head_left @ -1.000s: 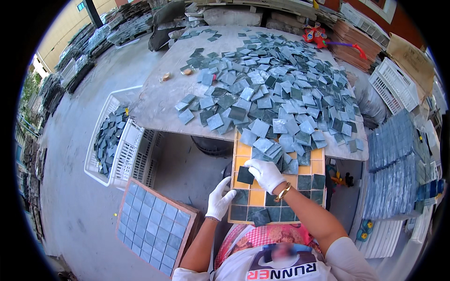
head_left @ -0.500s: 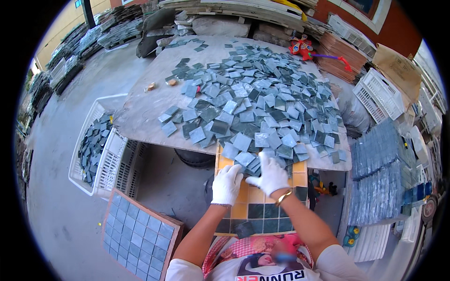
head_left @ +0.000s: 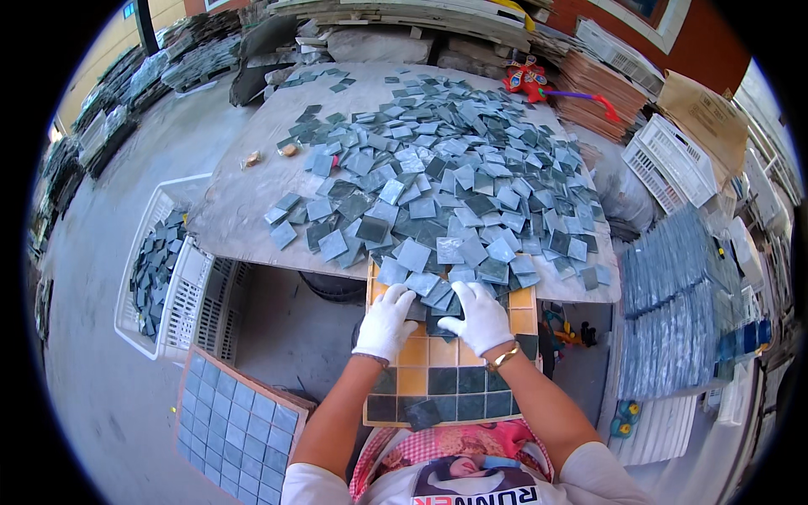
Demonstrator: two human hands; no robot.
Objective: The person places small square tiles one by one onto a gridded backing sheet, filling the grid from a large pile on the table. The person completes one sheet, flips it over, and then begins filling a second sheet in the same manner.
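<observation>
Both my hands wear white gloves. My left hand and my right hand rest side by side on loose grey-blue square tiles at the top of an orange grid tray on my lap. The tray's lower rows hold dark green tiles set in its cells; one loose dark tile lies near its bottom edge. The fingers of both hands are spread over the loose tiles at the table's front edge. A gold bracelet sits on my right wrist.
A big heap of grey-blue tiles covers the grey table. A white crate with dark tiles stands at the left on the floor. A filled tile board lies lower left. Finished tile sheets stack at the right.
My left hand has come up from beside the tray to join my right hand at the tray's top. Both hands now lie on the loose tiles by the table edge.
</observation>
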